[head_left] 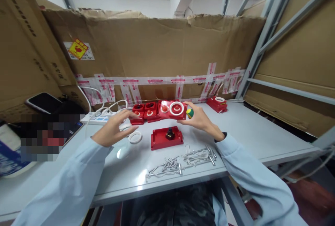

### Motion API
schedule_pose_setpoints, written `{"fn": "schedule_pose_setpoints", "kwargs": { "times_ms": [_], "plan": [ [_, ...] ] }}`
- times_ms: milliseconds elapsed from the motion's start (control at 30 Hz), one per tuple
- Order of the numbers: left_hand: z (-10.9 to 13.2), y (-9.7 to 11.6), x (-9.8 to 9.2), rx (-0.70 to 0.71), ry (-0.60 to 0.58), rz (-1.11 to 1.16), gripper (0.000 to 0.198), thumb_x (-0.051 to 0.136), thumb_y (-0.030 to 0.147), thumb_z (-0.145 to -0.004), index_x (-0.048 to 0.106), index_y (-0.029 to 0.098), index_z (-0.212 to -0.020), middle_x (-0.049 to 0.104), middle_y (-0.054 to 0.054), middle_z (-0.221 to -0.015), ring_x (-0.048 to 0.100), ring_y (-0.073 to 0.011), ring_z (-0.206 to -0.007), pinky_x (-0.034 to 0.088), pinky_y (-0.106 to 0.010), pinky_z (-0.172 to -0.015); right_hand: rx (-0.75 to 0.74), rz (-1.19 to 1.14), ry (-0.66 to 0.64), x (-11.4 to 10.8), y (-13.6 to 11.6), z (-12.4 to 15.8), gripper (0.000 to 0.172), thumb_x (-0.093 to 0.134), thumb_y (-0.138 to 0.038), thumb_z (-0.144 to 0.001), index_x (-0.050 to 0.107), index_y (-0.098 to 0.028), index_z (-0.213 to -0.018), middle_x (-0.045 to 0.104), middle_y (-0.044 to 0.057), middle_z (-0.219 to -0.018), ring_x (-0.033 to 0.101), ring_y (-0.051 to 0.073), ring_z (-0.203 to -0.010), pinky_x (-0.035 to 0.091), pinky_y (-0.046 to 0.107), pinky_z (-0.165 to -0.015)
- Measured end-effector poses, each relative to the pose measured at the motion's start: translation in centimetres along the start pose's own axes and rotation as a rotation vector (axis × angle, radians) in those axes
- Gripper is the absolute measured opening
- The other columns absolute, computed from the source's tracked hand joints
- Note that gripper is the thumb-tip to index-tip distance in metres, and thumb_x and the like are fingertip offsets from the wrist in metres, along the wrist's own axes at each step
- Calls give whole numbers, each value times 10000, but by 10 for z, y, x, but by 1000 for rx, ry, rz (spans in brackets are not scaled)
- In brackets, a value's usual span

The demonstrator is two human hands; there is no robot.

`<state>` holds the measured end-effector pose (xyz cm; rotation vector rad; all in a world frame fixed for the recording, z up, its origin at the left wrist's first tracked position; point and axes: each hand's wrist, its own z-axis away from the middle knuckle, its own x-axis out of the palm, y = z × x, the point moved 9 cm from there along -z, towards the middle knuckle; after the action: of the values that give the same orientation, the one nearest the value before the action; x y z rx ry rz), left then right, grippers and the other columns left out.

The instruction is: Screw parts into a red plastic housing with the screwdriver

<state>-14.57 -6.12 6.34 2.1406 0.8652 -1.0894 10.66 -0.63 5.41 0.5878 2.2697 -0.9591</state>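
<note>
My right hand (197, 117) grips a red box cover (169, 115) by its right end, above the table. The cover carries a white ring (170, 108) around a red centre, with a round red piece beside it. A rounded green-and-yellow object (190, 113) shows within the same hand; its kind is unclear. My left hand (115, 127) is open, fingers spread, with nothing visible in them. Close to its fingertips lies a loose white ring (135, 137), and another is partly hidden behind them. Below the cover rests an open red box base (160, 140) with a black switch-like part (170, 134) inside.
Several red boxes (150, 113) stand in a row at the back. Another red box (217, 104) sits back right. Screws and metal hooks (171, 165) with string lie near the front edge. A white power strip (98, 119) and a phone (43, 103) are left; cardboard (157, 51) walls the back.
</note>
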Motion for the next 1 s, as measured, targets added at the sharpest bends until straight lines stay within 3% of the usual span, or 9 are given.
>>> {"fn": "schedule_pose_setpoints", "kwargs": {
  "times_ms": [100,200,367,500,567,633,733,900,1000],
  "plan": [
    [-24,56,3,161,150,-8,370,544,370,-851,513,215,-1185,539,-99,-1142,530,-246,-1077,445,-398,-937,-29,109,-22,7,-19,2,740,713,-477,-630,447,-196,-1260,687,73,-989,655,259,-843,487,359,-729],
    [-40,87,18,228,205,-71,461,585,364,-835,460,239,-1261,492,-115,-1190,515,-280,-1106,452,-450,-936,-47,144,-30,12,-33,4,781,696,-473,-642,400,-178,-1302,688,75,-958,653,250,-792,481,345,-696],
    [-41,84,23,229,303,-42,529,570,318,-859,370,267,-1346,475,-93,-1164,539,-248,-1068,491,-385,-902,-76,43,-33,11,-45,7,749,695,-460,-637,395,-214,-1278,667,36,-981,628,191,-741,480,318,-710],
    [-28,86,12,337,372,-38,513,584,307,-854,407,305,-1336,503,-71,-1081,566,-229,-990,513,-348,-863,-111,-236,-56,2,-53,6,767,749,-466,-569,426,-223,-1221,643,41,-1038,627,169,-806,493,290,-726],
    [-22,91,3,388,437,-21,534,599,280,-848,405,331,-1343,517,-67,-1088,566,-230,-1002,512,-350,-877,-17,-473,-176,7,-49,2,728,658,-596,-633,429,-215,-1210,663,30,-901,622,140,-672,480,249,-563],
    [-16,97,-3,434,480,-14,565,605,254,-846,388,350,-1358,526,-66,-1125,568,-230,-1020,515,-351,-889,154,-689,-382,22,-44,4,643,422,-706,-749,485,-190,-1127,642,12,-696,560,112,-479,358,203,-369],
    [-11,108,-3,498,485,-44,569,600,224,-851,388,364,-1360,538,-59,-1175,582,-220,-1027,514,-347,-913,305,-839,-613,39,-45,13,611,307,-715,-793,567,-161,-793,572,13,-518,473,91,-374,254,186,-286],
    [-10,116,2,535,446,-103,441,598,274,-856,499,341,-1281,536,-68,-1243,597,-231,-1041,519,-365,-907,417,-987,-647,48,-43,20,477,479,-634,-757,508,-179,-617,515,-15,-440,422,79,-351,269,180,-262],
    [-12,118,4,567,426,-116,480,569,319,-868,449,287,-1332,533,-106,-1210,590,-244,-1046,525,-369,-896,460,-1062,-666,55,-40,21,476,475,-635,-729,503,-176,-606,526,-16,-437,422,79,-337,290,182,-250]
  ]
}}
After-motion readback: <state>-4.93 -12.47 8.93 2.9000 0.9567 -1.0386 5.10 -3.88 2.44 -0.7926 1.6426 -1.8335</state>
